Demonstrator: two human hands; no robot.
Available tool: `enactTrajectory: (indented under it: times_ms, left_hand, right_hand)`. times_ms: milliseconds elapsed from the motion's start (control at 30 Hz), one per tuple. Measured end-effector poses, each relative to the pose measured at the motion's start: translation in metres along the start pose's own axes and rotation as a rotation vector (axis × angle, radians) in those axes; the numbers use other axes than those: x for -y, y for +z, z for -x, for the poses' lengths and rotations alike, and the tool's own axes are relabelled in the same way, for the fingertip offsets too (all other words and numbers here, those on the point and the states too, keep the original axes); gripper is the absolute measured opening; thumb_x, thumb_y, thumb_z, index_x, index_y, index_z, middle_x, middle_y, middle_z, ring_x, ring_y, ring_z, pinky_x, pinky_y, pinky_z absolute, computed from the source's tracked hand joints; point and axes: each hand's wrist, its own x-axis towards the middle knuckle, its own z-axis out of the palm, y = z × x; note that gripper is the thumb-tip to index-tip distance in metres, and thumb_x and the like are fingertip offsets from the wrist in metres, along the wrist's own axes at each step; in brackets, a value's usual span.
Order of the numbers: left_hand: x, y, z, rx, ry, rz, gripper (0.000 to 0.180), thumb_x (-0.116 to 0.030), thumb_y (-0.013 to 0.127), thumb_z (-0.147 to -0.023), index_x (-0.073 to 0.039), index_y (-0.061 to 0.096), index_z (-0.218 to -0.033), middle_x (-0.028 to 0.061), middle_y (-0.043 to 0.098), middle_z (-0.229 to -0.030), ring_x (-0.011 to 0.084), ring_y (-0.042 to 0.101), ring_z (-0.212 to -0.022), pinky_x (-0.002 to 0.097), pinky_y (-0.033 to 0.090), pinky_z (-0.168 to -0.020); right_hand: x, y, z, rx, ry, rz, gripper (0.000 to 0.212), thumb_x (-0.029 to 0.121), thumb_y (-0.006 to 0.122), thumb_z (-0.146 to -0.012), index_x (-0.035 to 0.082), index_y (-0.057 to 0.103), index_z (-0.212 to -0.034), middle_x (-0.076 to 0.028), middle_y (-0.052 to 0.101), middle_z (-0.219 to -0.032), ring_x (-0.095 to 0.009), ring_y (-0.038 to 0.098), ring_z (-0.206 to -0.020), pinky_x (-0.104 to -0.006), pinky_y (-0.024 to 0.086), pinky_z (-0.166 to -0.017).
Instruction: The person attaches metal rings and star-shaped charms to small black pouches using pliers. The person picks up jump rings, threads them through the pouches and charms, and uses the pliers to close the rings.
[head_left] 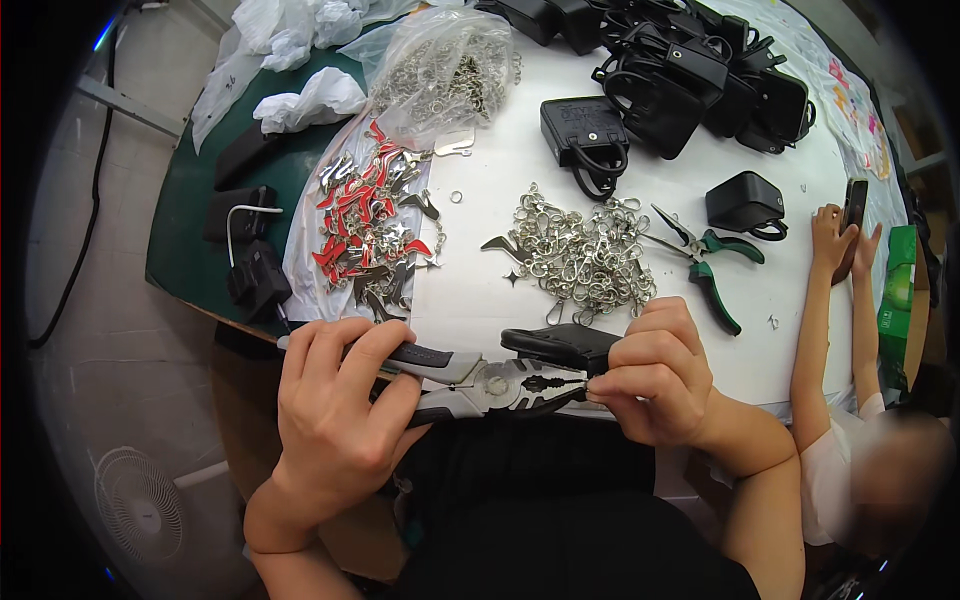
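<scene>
My left hand [335,420] is wrapped around the grey-and-black handles of a pair of pliers [497,384], whose jaws point right. The jaw tips meet the fingertips of my right hand [660,375], which holds a small black bag [562,346] just above the jaws. Something tiny at the tips is too small to make out. Beyond my hands lies a pile of silver clasps and chains [585,255]. To its left is a heap of red and silver metal charms [370,220]. Green-handled pliers [707,265] rest open to the right of the clasps.
Many small black bags [675,85] are piled at the back right; one bag [745,200] sits apart. A clear plastic bag of metal parts [440,75] stands at the back. Black devices [262,275] lie at left. On the right, another person's hands [832,240] hold a phone [853,205].
</scene>
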Motion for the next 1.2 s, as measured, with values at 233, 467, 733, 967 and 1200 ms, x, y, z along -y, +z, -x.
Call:
enactTrajectory:
  times_ms: [233,467,733,967,1200]
  left_hand:
    - [0.018,0.015,0.004,-0.063,-0.088,0.131,0.040,-0.008,0.080,-0.049,-0.005,0.045,-0.069,0.0110,0.061,-0.093,0.0319,0.057,-0.078,0.0407,0.044,-0.065]
    - [0.027,0.012,-0.014,0.056,-0.010,0.128,0.044,-0.013,0.080,-0.052,-0.006,0.057,-0.089,0.0086,0.057,-0.087,0.0299,0.056,-0.077,0.0395,0.044,-0.066]
    - [0.038,0.005,-0.006,0.035,-0.001,0.075,0.049,-0.020,0.081,-0.050,-0.006,0.061,-0.092,0.0064,0.057,-0.083,0.0266,0.056,-0.073,0.0387,0.044,-0.065]
    - [0.040,-0.002,-0.003,0.049,-0.020,0.071,0.050,-0.021,0.083,-0.048,-0.006,0.062,-0.090,0.0059,0.058,-0.080,0.0260,0.056,-0.070,0.0383,0.044,-0.063]
    - [0.043,0.002,0.004,-0.001,-0.013,0.111,0.051,-0.019,0.081,-0.046,-0.004,0.063,-0.091,0.0063,0.060,-0.083,0.0260,0.058,-0.071,0.0383,0.045,-0.062]
  right_hand:
    - [-0.029,-0.073,0.027,0.181,0.501,0.379,0.055,0.022,0.087,-0.066,0.000,0.062,-0.110,-0.014,0.063,-0.109,-0.033,0.057,-0.103,-0.0406,0.046,-0.090]
    - [-0.046,-0.075,0.057,0.314,0.611,0.749,0.067,0.023,0.075,-0.082,-0.003,0.046,-0.137,-0.020,0.053,-0.124,-0.038,0.049,-0.116,-0.0443,0.041,-0.099]
    - [0.029,-0.073,0.009,0.356,0.538,0.294,0.062,0.020,0.084,-0.066,0.002,0.054,-0.118,-0.018,0.054,-0.111,-0.036,0.056,-0.096,-0.0438,0.046,-0.082]
    - [0.050,-0.066,-0.010,0.445,0.332,0.499,0.063,0.033,0.082,-0.066,0.002,0.057,-0.115,-0.013,0.057,-0.105,-0.032,0.057,-0.089,-0.0431,0.043,-0.076]
    - [0.055,-0.059,-0.017,0.425,0.444,0.340,0.059,0.032,0.085,-0.066,0.000,0.060,-0.110,-0.012,0.062,-0.094,-0.028,0.060,-0.076,-0.0380,0.047,-0.064]
